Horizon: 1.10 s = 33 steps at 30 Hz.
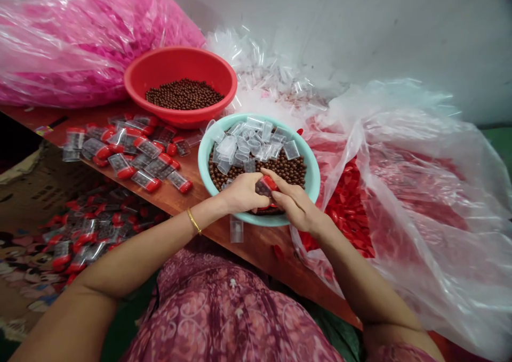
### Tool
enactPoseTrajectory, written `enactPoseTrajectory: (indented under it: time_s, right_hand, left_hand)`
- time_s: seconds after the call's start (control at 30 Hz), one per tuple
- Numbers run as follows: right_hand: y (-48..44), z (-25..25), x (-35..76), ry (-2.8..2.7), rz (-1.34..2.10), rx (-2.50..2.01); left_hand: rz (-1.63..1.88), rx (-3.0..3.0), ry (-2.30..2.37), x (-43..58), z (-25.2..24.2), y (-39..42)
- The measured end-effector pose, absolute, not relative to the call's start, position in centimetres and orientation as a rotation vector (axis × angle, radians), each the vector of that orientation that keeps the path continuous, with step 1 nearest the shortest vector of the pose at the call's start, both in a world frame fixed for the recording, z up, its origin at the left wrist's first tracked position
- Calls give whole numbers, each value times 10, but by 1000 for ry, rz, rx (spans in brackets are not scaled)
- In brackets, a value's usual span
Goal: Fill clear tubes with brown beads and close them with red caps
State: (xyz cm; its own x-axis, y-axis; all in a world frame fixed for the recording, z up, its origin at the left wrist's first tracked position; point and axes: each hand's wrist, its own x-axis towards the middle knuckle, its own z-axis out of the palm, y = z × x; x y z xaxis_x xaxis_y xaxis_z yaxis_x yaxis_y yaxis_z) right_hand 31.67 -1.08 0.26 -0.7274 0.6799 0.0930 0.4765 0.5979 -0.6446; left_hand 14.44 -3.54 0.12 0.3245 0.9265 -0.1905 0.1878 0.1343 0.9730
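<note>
Both hands meet over the near rim of the teal bowl [312,178]. Left hand [240,193] and right hand [294,204] together pinch a small red-capped container [267,184], above brown beads [288,169]. Red bowl [160,69] behind the teal one on worktop [256,242].

- Soft, even daylight falls from above; the scene is bright, with no hard shadows.
- White glare streaks the clear plastic bag [420,191] and the pink bag [80,37].
- The lower left corner sits dim under the board [256,244].
- Wide-angle stretch bends the edges; the forearms balloon.
- The centre is sharp, the margins soft.
</note>
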Motion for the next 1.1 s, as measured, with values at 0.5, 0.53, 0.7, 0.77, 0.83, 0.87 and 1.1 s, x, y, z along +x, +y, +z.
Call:
enactPoseTrajectory:
  time_s: [0.5,0.53,0.7,0.77,0.83,0.87,1.1]
  right_hand:
    - [-15,9,303,-2814,643,-1071]
    - [-14,11,307,-2762,757,-1009]
    - [-16,19,314,-2715,836,-1016]
    - [-19,18,312,-2798,694,-1075]
    - [-22,14,308,-2858,568,-1091]
    - [-24,11,306,-2871,532,-1079]
    - [-25,14,305,-2877,392,-1023]
  left_hand:
    - [647,1457,1298,141,2,-33]
    - [628,1491,1302,142,3,-34]
    - [543,1577,1371,145,8,-36]
    - [557,1617,1371,144,6,-36]
    - [590,1646,1378,143,4,-36]
    - [602,1653,1387,142,3,-36]
    - [621,1736,1467,143,7,-37]
